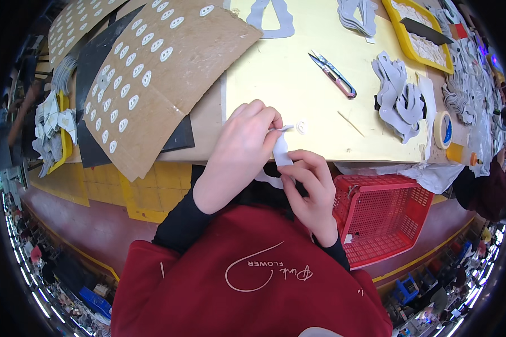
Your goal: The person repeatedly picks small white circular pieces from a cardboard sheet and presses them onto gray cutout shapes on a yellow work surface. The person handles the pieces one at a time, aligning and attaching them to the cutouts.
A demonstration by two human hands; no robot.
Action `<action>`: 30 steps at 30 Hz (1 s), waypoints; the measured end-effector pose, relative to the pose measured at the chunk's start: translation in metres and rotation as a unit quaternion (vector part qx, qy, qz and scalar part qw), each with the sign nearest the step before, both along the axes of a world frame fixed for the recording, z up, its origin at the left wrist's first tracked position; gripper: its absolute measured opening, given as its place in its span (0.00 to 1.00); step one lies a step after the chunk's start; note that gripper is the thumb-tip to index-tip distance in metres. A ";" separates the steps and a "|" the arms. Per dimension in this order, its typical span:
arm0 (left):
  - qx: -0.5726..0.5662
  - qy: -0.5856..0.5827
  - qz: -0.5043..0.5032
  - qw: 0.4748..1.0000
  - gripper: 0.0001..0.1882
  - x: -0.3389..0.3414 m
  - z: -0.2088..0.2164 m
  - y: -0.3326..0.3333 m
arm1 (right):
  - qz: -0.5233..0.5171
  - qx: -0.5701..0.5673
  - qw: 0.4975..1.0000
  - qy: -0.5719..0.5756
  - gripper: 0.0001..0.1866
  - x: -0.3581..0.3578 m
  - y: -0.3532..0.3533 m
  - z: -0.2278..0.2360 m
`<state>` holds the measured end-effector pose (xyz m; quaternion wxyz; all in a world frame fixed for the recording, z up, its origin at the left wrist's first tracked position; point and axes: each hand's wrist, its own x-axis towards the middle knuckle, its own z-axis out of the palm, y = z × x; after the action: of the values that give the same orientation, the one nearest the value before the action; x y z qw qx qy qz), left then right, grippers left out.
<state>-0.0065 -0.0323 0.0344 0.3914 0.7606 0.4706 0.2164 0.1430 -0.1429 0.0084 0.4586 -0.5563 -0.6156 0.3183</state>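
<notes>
Both my hands meet over the near edge of the table, on one scalloped pale grey strip (282,153). My left hand (239,140) pinches its upper end between thumb and fingertips. Lower down, my right hand (308,188) grips the same strip with thumb and forefinger. The strip's lower part curves below the table edge, partly hidden by my right hand. Just beyond my left fingertips lies a small white oval piece (302,127) on the pale yellow surface. A thin wooden stick (351,123) and thread snips (334,76) rest to the right.
At left, a cardboard sheet (168,84) carries rows of white oval pieces. Grey scalloped strips (398,95) are heaped at right, beside a tape roll (442,130). A yellow tray (445,62) stands far right. Under the table edge sits a red plastic basket (351,224).
</notes>
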 end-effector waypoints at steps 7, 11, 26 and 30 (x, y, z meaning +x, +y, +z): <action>-0.183 -0.143 -0.036 0.972 0.06 -0.013 0.017 -0.008 | -0.085 -0.022 0.995 0.040 0.23 0.005 0.003 -0.001; -0.328 -0.250 0.009 0.911 0.05 -0.006 0.014 -0.005 | -0.115 -0.099 0.985 0.081 0.26 0.005 0.011 0.010; -0.141 -0.136 0.052 0.979 0.06 0.020 -0.004 0.007 | -0.198 -0.225 0.953 0.054 0.05 0.012 0.030 0.029; -0.086 -0.116 0.042 0.989 0.06 0.022 -0.008 0.008 | -0.192 -0.214 0.958 -0.019 0.05 0.014 0.035 0.025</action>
<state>0.0159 -0.0245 0.0266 0.4982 0.6733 0.4702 0.2779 0.1572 -0.1081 0.0330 0.3696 -0.7549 -0.4234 0.3381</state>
